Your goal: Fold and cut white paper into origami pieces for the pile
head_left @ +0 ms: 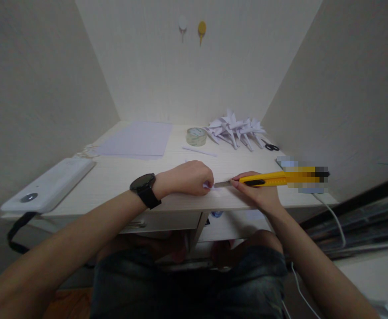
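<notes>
Dark jeans (187, 283) fill the bottom centre of the frame, and both forearms reach up from the lower corners toward the desk edge. On the left wrist sits a black watch (143, 188). Just right of it the left hand (187, 177) is curled into a loose fist and presses down on a small piece of white paper (213, 187) at the front edge of the desk; only a little of the paper shows. To the right, the right hand (256, 190) is closed around a yellow utility knife (273, 178), and the blade (thin and grey) points left and meets the paper right beside the left fingers.

No real container is on the desk; a drawer front (167, 221) under the edge looks closed.

On the white wooden desk (120, 173), a roll of tape (196, 136) stands in the centre, with a paper strip (198, 151) near it. At the upper right lies a pile of folded white paper shapes (235, 128), and black scissors (271, 145) are just beside it. A large white sheet (137, 138) is at the upper left. At the left edge rests a white flat device (47, 184) with a black strap. Pale walls close the desk on three sides, and two small hooks (192, 27), one white and one yellow, hang at the top centre.
</notes>
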`<state>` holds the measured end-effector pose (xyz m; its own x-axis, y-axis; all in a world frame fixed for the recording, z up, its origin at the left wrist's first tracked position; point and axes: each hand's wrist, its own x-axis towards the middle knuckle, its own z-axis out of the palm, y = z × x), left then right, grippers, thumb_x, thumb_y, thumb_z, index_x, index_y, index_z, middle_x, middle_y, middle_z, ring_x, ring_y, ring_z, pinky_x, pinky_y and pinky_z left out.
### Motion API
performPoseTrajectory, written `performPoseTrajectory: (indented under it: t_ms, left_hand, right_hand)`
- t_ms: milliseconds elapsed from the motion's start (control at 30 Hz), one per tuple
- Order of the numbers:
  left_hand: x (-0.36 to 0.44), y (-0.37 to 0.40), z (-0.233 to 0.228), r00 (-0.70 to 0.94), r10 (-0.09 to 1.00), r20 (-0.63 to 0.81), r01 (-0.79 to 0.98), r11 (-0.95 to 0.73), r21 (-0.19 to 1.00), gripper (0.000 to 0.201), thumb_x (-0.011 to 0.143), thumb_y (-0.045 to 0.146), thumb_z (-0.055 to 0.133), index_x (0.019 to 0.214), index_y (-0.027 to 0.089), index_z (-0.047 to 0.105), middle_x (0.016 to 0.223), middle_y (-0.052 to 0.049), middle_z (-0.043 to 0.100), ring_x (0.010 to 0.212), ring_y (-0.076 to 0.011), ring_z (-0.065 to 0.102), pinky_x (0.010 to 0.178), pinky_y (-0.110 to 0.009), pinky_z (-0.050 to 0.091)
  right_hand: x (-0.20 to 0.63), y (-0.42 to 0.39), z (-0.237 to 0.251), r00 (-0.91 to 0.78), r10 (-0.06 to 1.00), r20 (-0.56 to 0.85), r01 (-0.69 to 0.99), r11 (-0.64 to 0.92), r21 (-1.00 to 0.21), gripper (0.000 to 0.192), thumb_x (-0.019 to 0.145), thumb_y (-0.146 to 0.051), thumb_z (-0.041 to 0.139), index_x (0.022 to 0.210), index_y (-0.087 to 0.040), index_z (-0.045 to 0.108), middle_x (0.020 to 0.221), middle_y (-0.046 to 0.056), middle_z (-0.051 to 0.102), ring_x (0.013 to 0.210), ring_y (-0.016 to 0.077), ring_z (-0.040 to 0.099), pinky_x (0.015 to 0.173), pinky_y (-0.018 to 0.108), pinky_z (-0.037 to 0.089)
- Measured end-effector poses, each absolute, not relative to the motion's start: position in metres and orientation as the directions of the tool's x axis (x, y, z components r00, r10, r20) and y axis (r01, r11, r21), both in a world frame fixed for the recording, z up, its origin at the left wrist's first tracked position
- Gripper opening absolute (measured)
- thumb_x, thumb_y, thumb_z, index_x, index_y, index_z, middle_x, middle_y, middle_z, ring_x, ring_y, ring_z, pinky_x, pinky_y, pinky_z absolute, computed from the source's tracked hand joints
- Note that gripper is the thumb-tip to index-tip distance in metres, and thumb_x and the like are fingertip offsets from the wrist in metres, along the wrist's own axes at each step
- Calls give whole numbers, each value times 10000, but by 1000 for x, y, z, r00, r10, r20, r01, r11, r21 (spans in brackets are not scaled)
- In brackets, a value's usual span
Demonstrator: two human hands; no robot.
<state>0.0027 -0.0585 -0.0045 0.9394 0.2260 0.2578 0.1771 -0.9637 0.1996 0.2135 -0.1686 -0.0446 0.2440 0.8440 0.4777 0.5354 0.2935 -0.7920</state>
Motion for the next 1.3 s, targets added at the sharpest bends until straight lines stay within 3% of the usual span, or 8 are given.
performPoseTrajectory:
  t_ms: [300, 467, 700, 900, 1033, 1300]
  left_hand:
    - [5, -55, 0, 959, 232, 162, 201, -961, 188, 195, 732, 167, 653, 869, 219, 781, 865, -43, 771, 798, -180, 688, 767, -279, 476]
    - [8, -41, 4, 961, 261, 95, 217, -920, 325, 182, 729, 280, 746, 893, 206, 774, 872, -25, 768, 800, -160, 683, 741, -250, 476]
    - [20, -23, 11, 940, 338, -39, 320, -837, 444, 268, 672, 150, 758, 939, 149, 743, 839, -31, 750, 703, -131, 644, 657, -229, 463]
    - [43, -21, 26, 912, 271, -309, 380, -839, 388, 287, 657, 212, 734, 938, 161, 761, 782, -21, 724, 738, -158, 603, 719, -268, 441]
    - [55, -21, 33, 847, 282, -451, 459, -815, 353, 260, 628, 220, 727, 878, 164, 773, 779, -27, 715, 750, -183, 577, 747, -306, 438]
    - [63, -27, 36, 784, 285, -551, 492, -827, 273, 153, 657, 236, 661, 762, 160, 742, 706, -23, 672, 691, -178, 533, 694, -310, 415]
  right_hand:
    - [211, -172, -44, 244, 849, 468, 529, 288, -798, 278, 683, -500, 783, 704, -227, 737, 748, 64, 744, 682, 218, 680, 629, 325, 569]
    - [211, -172, -47, 262, 845, 466, 546, 268, -794, 295, 690, -522, 778, 716, -231, 738, 751, 59, 745, 687, 219, 679, 644, 334, 570]
    - [211, -173, -47, 228, 838, 495, 575, 294, -764, 316, 705, -544, 762, 719, -228, 741, 752, 69, 743, 688, 225, 682, 644, 340, 566]
    - [213, -173, -46, 225, 846, 483, 573, 286, -768, 325, 696, -535, 771, 719, -212, 743, 748, 70, 745, 687, 226, 691, 661, 345, 581]
    - [214, -174, -44, 206, 852, 481, 581, 289, -761, 261, 711, -476, 773, 718, -216, 749, 751, 62, 747, 696, 220, 693, 672, 338, 583]
    - [213, -174, -43, 201, 852, 484, 570, 300, -765, 248, 704, -454, 778, 716, -209, 746, 758, 66, 747, 705, 222, 695, 693, 344, 582]
